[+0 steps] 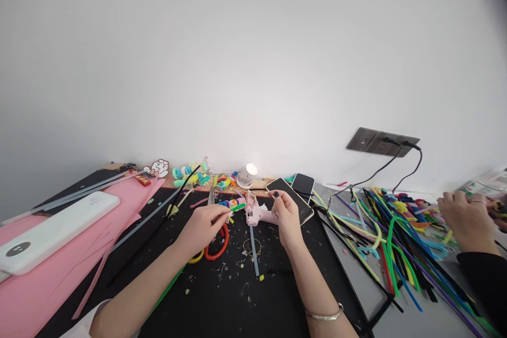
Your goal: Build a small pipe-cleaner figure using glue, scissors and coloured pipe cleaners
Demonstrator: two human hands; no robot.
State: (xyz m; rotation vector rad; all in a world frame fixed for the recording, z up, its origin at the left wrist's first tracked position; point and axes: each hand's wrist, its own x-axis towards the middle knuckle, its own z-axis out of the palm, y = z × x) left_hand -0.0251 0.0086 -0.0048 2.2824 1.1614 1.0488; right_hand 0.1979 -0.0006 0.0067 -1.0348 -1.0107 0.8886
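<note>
My left hand [204, 224] is closed in a pinch on a small multicoloured pipe-cleaner piece [233, 204], held just above the black mat [237, 296]. My right hand [285, 214] is wrapped round the handle of a pink glue gun [256, 213], whose nozzle end points toward that piece. A glue stick [254, 251] sticks out of the gun's back toward me. Red-handled scissors [217, 247] lie under my left hand.
A white power bank [51, 232] rests on pink paper [31, 290] at the left. Two phones [297, 187] lie behind the gun. Several coloured pipe cleaners [396, 243] are heaped at the right, where another person's hand [467, 219] works. A wall socket [382, 141] holds cables.
</note>
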